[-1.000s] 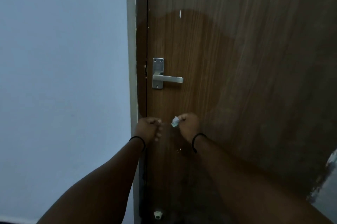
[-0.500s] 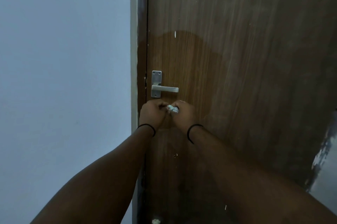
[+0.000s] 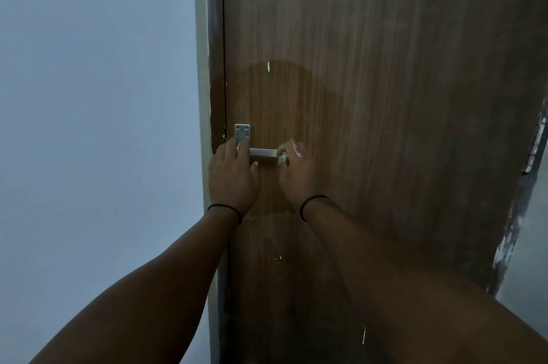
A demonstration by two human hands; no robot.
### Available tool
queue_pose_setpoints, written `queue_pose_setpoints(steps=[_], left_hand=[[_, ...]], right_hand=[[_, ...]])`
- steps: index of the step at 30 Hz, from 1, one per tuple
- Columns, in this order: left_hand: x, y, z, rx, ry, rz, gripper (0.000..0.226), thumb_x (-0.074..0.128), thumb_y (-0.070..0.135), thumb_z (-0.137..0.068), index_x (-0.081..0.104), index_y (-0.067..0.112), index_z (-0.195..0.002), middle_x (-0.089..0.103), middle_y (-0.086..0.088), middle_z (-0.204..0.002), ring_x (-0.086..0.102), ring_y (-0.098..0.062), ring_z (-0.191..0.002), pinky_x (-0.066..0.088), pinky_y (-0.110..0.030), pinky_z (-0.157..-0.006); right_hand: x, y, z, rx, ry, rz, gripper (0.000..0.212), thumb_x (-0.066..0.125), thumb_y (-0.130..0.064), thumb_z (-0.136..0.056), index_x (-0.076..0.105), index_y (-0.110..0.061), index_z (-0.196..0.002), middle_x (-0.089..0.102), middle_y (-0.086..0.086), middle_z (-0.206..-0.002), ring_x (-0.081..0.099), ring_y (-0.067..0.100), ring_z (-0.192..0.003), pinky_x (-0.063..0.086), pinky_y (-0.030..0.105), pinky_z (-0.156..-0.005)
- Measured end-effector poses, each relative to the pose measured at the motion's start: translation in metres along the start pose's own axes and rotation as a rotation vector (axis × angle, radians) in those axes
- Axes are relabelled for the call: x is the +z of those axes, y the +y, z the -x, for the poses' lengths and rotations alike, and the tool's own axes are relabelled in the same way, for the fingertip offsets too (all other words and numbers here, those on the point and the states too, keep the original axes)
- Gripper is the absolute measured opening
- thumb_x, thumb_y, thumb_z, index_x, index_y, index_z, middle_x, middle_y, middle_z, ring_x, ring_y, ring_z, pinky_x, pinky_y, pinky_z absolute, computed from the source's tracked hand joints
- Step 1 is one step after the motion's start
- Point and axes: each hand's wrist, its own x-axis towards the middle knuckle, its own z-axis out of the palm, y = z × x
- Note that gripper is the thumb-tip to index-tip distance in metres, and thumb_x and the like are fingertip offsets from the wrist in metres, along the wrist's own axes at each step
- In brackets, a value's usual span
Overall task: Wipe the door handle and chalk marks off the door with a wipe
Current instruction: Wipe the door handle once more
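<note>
A brown wooden door (image 3: 385, 96) fills the middle and right of the view. Its silver lever handle (image 3: 262, 152) sits on a plate (image 3: 242, 131) near the door's left edge. My left hand (image 3: 234, 173) lies over the plate's lower part and the handle's root, fingers up against it. My right hand (image 3: 299, 170) pinches a small crumpled wipe (image 3: 283, 158) against the free end of the lever. White chalk marks show on the door: one short stroke above the handle (image 3: 268, 66), specks below (image 3: 278, 258), another stroke low down (image 3: 363, 335).
A pale blue wall (image 3: 98, 126) stands left of the door frame (image 3: 207, 67). At the right, the door's worn edge (image 3: 516, 230) meets another pale surface.
Both hands rose from below the handle up to it. The left hand moved onto the plate, and the right hand brought the wipe to the lever's end.
</note>
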Motion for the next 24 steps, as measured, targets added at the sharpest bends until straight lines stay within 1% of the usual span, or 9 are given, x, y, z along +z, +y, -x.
queue_pose_setpoints(steps=[2,4,7,9,11,15,17,21,24], left_hand=[[0.012,0.000,-0.004,0.082,0.034,-0.039,0.056,0.049,0.026,-0.095,0.035,0.011,-0.147,0.035,-0.013,-0.153,0.029,-0.030,-0.142,0.027,-0.046,-0.116],[0.024,0.004,-0.014,0.184,0.093,-0.065,0.059,0.043,0.022,-0.096,0.028,0.009,-0.151,0.024,-0.014,-0.158,0.018,-0.030,-0.147,0.019,-0.047,-0.119],[0.049,0.019,-0.045,0.286,0.176,-0.030,0.063,0.042,0.023,-0.094,0.023,0.010,-0.152,0.017,-0.013,-0.160,0.011,-0.027,-0.149,0.013,-0.045,-0.120],[0.062,0.035,-0.066,0.319,0.225,-0.003,0.061,0.037,0.023,-0.094,0.022,0.011,-0.152,0.017,-0.012,-0.161,0.010,-0.025,-0.150,0.012,-0.043,-0.121],[0.070,0.053,-0.089,0.339,0.216,0.028,0.062,0.034,0.023,-0.094,0.021,0.010,-0.153,0.016,-0.011,-0.161,0.008,-0.024,-0.150,0.011,-0.043,-0.121],[0.065,0.082,-0.128,0.391,0.103,0.021,0.064,0.039,0.020,-0.092,0.020,0.009,-0.153,0.014,-0.010,-0.161,0.008,-0.023,-0.150,0.011,-0.043,-0.121],[0.058,0.094,-0.145,0.440,0.005,0.015,0.066,0.043,0.019,-0.092,0.020,0.008,-0.153,0.014,-0.010,-0.161,0.007,-0.023,-0.150,0.010,-0.043,-0.121],[0.049,0.128,-0.164,0.561,-0.159,0.001,0.068,0.046,0.022,-0.092,0.020,0.009,-0.153,0.014,-0.011,-0.161,0.008,-0.025,-0.150,0.012,-0.043,-0.121],[0.051,0.161,-0.162,0.613,-0.232,0.039,0.069,0.049,0.023,-0.090,0.023,0.009,-0.152,0.016,-0.010,-0.161,0.011,-0.025,-0.149,0.014,-0.043,-0.120]], right_hand=[[0.003,0.012,-0.008,-0.002,0.012,-0.017,0.022,0.036,-0.022,-0.100,0.057,-0.024,-0.094,0.056,-0.010,-0.087,0.053,0.002,-0.079,0.044,0.020,-0.067],[0.005,0.026,-0.018,-0.083,0.019,0.042,0.032,0.029,-0.031,-0.099,0.058,-0.025,-0.108,0.058,-0.007,-0.102,0.054,0.006,-0.093,0.046,0.022,-0.079],[0.009,0.059,-0.045,-0.259,0.107,0.199,0.027,0.044,-0.019,-0.097,0.060,-0.014,-0.118,0.062,0.004,-0.106,0.057,0.019,-0.093,0.047,0.031,-0.081],[0.007,0.080,-0.066,-0.395,0.129,0.362,0.023,0.053,-0.012,-0.093,0.063,-0.006,-0.113,0.065,0.008,-0.095,0.058,0.024,-0.083,0.047,0.036,-0.072],[-0.007,0.091,-0.090,-0.390,0.104,0.401,0.018,0.054,-0.015,-0.093,0.065,-0.006,-0.104,0.064,0.007,-0.087,0.057,0.025,-0.076,0.044,0.038,-0.068],[-0.049,0.092,-0.128,-0.197,0.053,0.455,0.022,0.048,-0.032,-0.095,0.060,-0.013,-0.094,0.060,0.004,-0.087,0.052,0.024,-0.080,0.038,0.039,-0.074],[-0.071,0.092,-0.138,-0.087,0.072,0.516,0.015,0.056,-0.025,-0.089,0.060,-0.012,-0.096,0.058,0.008,-0.091,0.052,0.028,-0.083,0.041,0.042,-0.076],[-0.118,0.085,-0.149,0.185,0.010,0.436,0.030,0.062,-0.003,-0.084,0.060,0.006,-0.112,0.060,0.026,-0.103,0.058,0.045,-0.091,0.048,0.052,-0.083],[-0.161,0.088,-0.146,0.557,-0.061,0.259,0.044,0.044,-0.029,-0.099,0.045,-0.010,-0.139,0.052,0.019,-0.135,0.052,0.036,-0.119,0.041,0.042,-0.104]])
